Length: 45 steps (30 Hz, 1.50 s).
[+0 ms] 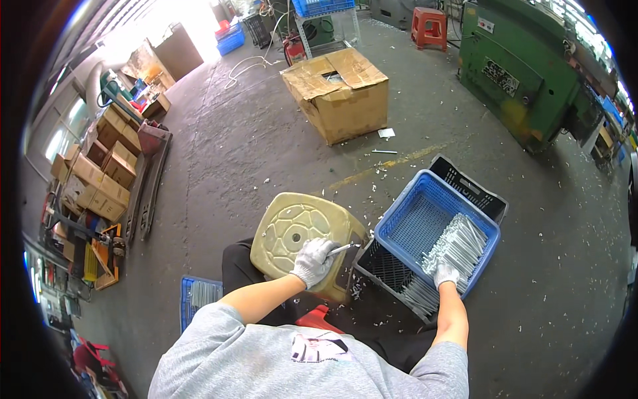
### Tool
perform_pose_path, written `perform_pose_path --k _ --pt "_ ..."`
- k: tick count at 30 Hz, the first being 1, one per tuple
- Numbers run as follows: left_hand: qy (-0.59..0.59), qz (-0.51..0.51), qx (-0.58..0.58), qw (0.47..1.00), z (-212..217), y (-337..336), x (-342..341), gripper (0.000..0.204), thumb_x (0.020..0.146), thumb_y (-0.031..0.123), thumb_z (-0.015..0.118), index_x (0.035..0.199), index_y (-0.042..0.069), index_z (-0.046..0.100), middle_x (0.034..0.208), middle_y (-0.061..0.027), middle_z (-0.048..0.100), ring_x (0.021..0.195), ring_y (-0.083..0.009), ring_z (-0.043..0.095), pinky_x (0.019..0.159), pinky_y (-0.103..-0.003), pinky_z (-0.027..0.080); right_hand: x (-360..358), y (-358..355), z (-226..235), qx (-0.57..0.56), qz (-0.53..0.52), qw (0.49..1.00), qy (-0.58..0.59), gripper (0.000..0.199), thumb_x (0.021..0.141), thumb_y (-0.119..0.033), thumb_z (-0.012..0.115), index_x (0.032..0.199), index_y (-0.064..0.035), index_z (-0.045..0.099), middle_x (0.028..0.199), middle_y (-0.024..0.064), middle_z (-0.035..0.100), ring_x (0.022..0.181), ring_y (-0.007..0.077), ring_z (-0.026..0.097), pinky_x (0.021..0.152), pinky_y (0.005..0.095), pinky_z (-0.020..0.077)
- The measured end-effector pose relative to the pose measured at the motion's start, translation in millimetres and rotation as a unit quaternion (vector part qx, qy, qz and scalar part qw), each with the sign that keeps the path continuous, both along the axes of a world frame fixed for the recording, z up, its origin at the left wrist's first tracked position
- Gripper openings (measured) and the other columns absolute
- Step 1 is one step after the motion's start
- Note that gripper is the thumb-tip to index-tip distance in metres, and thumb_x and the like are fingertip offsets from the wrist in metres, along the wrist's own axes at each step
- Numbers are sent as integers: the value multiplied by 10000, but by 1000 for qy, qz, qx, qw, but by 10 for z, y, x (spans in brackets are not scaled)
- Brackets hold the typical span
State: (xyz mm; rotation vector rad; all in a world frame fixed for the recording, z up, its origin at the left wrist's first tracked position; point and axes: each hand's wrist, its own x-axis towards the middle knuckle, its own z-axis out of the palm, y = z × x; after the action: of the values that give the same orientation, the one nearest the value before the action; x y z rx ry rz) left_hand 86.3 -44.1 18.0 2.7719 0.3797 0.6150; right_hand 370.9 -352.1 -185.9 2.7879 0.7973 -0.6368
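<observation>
My left hand [312, 262], in a white knit glove, is closed around a slim metal rod-like tool [343, 249] above a beige plastic stool [278, 233]. The tool points right, past the stool's edge; its exact kind is unclear. On the right, my gloved right hand [446, 274] reaches into a blue plastic basket [407, 196]. Its fingers curl at the near ends of a heap of silvery metal rods [466, 243], and the fingertips are partly hidden. The basket rests on a black crate [385, 269], where more rods [420, 296] lie along the near side.
A taped cardboard box [352, 110] stands ahead on the shaving-strewn floor. A green machine [518, 73] and a red stool [429, 28] are at far right. Left are a pallet truck [151, 159] and stacked cartons [106, 176]. Another blue basket [188, 312] holds rods beside my left leg.
</observation>
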Motion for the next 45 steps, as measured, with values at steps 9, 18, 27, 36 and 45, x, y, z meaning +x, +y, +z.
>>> perform_pose_path --k 9,18,27,36,45 --pt "2 7 -10 1000 -49 -14 -133 178 826 183 615 991 117 626 872 -70 621 807 -286 593 778 -377 458 -316 91 737 46 -71 996 -16 483 786 -228 645 1238 -127 509 1233 245 548 849 433 666 714 503 546" --pt "-29 15 -19 999 -62 14 -3 185 815 139 570 996 118 597 917 -101 611 851 -314 571 797 -404 449 -1299 1179 1737 634 -118 737 202 257 816 -145 703 1028 -1 688 922 109 721 756 193 648 733 292 510" --pt "-19 -29 47 998 -302 123 -74 222 810 180 600 1022 112 599 931 -106 631 817 -319 593 761 -415 454 -2230 2023 1912 731 -206 589 276 119 871 -131 632 809 -29 637 697 12 601 534 101 477 516 262 433" --pt "-38 -34 58 997 -55 -5 38 123 859 163 611 954 91 640 863 -96 654 733 -297 605 696 -389 481 -1491 1066 1369 675 -611 349 221 164 841 -216 616 813 -62 566 649 58 549 386 128 389 321 266 280" --pt "-30 -7 38 999 -73 -135 8 107 860 200 610 911 107 627 851 -97 639 781 -306 600 733 -383 479 -770 214 -679 620 -721 135 278 346 856 -216 469 1175 -107 547 1179 92 606 971 312 622 798 566 503"
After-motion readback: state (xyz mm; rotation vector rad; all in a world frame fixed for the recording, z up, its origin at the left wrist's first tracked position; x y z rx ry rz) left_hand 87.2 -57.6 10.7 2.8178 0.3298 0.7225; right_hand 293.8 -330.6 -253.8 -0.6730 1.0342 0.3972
